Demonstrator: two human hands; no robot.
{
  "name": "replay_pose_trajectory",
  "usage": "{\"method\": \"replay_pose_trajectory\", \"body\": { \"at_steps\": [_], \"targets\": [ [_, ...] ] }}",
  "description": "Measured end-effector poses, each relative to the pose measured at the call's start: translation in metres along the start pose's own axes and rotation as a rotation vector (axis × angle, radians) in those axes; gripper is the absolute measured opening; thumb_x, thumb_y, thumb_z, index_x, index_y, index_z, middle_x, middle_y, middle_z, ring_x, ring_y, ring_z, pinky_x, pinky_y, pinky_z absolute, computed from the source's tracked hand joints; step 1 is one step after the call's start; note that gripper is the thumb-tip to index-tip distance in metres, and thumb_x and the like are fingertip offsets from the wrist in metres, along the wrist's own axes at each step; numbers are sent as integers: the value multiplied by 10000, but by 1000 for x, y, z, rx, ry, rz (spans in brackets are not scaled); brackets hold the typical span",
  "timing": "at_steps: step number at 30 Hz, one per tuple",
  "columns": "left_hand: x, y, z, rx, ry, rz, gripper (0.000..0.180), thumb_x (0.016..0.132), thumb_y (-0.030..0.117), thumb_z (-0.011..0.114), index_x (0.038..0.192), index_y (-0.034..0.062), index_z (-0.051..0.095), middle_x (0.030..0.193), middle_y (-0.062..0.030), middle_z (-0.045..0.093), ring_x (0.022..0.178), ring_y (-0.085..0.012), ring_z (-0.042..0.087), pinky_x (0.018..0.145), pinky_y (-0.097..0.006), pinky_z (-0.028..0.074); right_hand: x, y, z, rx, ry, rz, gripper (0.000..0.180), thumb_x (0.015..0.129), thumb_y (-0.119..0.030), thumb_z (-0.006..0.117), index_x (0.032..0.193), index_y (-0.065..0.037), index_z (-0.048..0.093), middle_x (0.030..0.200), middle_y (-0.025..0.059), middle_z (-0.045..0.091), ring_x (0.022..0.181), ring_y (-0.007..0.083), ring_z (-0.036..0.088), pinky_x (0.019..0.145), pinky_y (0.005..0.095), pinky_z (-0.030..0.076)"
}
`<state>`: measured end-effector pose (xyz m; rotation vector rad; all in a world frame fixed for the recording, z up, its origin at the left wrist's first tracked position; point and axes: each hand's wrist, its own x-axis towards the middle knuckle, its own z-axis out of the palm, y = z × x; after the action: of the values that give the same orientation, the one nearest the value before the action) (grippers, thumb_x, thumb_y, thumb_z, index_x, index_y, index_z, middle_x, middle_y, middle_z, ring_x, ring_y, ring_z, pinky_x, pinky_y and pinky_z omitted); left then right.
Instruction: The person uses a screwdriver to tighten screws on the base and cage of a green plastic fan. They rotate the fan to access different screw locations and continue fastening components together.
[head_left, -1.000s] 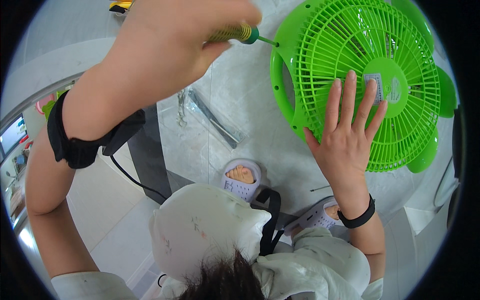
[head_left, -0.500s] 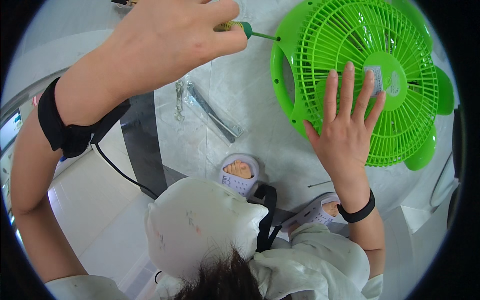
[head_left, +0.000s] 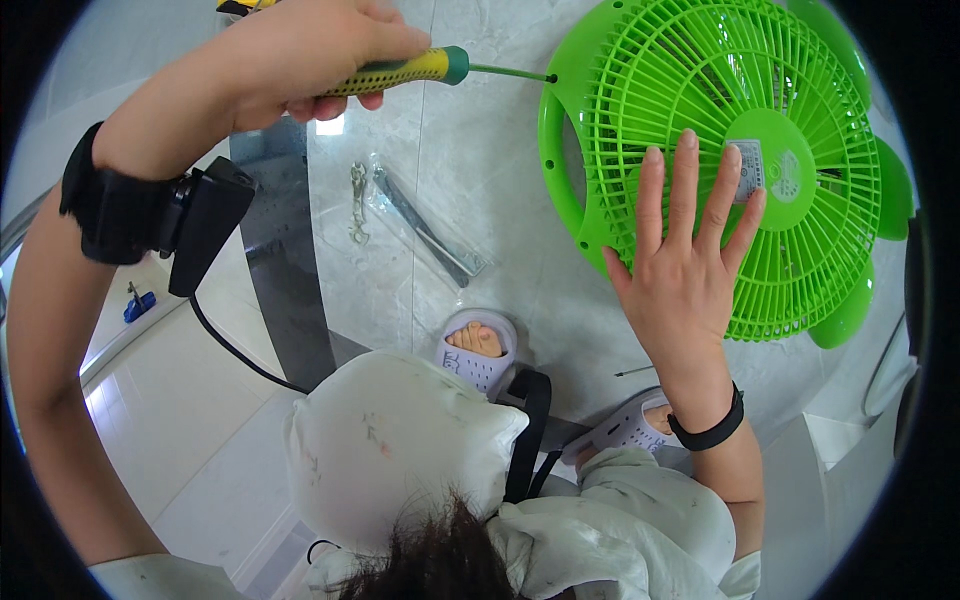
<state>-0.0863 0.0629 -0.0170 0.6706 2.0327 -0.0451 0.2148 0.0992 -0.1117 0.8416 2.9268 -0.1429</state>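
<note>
A bright green fan with a round slatted grille lies on the floor at the far right. My right hand rests flat on the grille with its fingers spread. In my left hand is a screwdriver with a yellow and green handle. The fingers wrap round the handle, and the green shaft points right. Its tip meets a dark hole on the fan's left rim, near the top of the handle-shaped opening. Whether a screw sits in that hole cannot be made out.
A small wrench lies on the grey floor beside a clear bag holding a long metal piece. A thin dark rod lies by my right slipper. From my left wrist's black device hangs a black cable.
My left hand has shifted left and back along the handle, showing more of the screwdriver, which now lies nearly level. My right hand has slid slightly left on the grille.
</note>
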Motion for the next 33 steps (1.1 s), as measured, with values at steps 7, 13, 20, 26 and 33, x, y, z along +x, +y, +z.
{"method": "replay_pose_trajectory", "body": {
  "at_steps": [7, 13, 20, 26, 33],
  "targets": [
    [-25, 7, 34, 1266, 475, 929, 166, 848, 160, 673, 965, 74, 592, 846, -97, 641, 642, -287, 592, 577, -330, 471, 3, -2, -1, -34, -20, -32, 945, 679, -357, 793, 1470, -113, 336, 1557, 162, 240, 1435, 424, 183, 1122, 661, 114],
    [-17, 14, 20, 12, 417, 501, 232, 838, 206, 700, 1023, 95, 614, 877, -106, 657, 628, -185, 626, 490, -263, 485, 3, -2, -2, -76, -26, -42, 938, 672, -331, 794, 1466, -112, 343, 1555, 177, 240, 1436, 413, 190, 1130, 649, 107],
    [-17, 15, 7, -711, 37, -68, 370, 914, 299, 642, 1040, -41, 572, 820, -154, 653, 372, -16, 428, 288, -98, 330, 3, -3, 2, -53, 31, -40, 817, 710, -254, 725, 1436, -106, 381, 1532, 181, 279, 1417, 421, 233, 1114, 664, 139],
    [-12, 47, -26, -234, -308, 138, 246, 836, 160, 695, 1040, 44, 620, 793, -108, 632, 566, -162, 550, 505, -299, 452, 6, -1, -3, -23, 72, -73, 630, 756, -99, 593, 1371, -110, 462, 1477, 190, 375, 1380, 435, 310, 1081, 697, 183],
    [0, -10, -9, 1066, 319, 1269, 196, 809, 140, 601, 996, 105, 555, 776, -80, 550, 651, -302, 609, 539, -403, 494, 5, -2, -6, -156, -17, -72, 914, 689, -309, 779, 1475, -148, 342, 1547, 174, 250, 1418, 399, 241, 1122, 628, 167]
  ]
}}
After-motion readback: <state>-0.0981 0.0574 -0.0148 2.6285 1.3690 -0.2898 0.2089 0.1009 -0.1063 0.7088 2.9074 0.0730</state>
